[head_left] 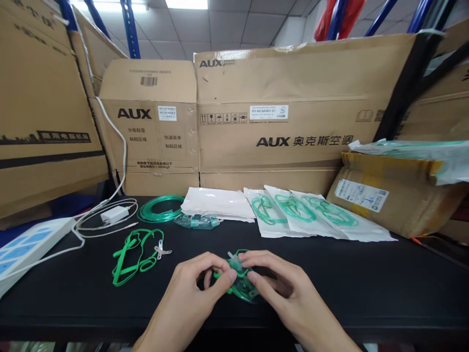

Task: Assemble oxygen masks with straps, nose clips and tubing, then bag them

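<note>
A small clear-green plastic mask with a green strap sits near the front edge of the black table, pinched between both hands. The left hand closes its thumb and forefinger on the mask's left side; the right hand closes thumb and forefinger on its top right, the other fingers curled loosely beneath. Bare matte tabletop lies open to the right of the hands and just behind them. To the left lies a loose green elastic strap, flat and looped. Farther back rest a coil of green tubing, a second clear mask, white pouches and three sealed packets showing green tubing. A white charger with cable, a power strip and a wall of cardboard boxes bound the space.
</note>
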{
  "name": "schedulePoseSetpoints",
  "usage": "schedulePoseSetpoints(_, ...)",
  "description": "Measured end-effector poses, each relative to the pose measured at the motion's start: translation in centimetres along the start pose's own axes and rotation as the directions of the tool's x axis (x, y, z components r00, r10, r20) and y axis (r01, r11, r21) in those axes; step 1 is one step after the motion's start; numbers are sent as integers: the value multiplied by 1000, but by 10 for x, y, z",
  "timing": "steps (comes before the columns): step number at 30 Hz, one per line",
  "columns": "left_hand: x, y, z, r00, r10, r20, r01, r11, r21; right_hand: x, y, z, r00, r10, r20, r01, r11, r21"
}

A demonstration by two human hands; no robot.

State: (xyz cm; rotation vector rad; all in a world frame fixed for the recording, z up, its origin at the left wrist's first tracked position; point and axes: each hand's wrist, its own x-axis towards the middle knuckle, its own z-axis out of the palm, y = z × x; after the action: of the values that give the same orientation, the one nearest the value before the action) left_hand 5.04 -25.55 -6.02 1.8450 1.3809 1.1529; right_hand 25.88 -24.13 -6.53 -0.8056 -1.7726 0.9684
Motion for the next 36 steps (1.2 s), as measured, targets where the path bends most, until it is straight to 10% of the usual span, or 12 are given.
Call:
schedulePoseSetpoints(17, -8, 6, 5, 976, 219, 24, -219, 960, 176, 0, -8, 1, 996, 55, -63, -51, 996, 68)
schedulePoseSetpoints(36, -8, 7, 15, 996, 85, 20, -87, 978, 192, -7, -1, 8, 985, -99, -142, 70, 979, -194)
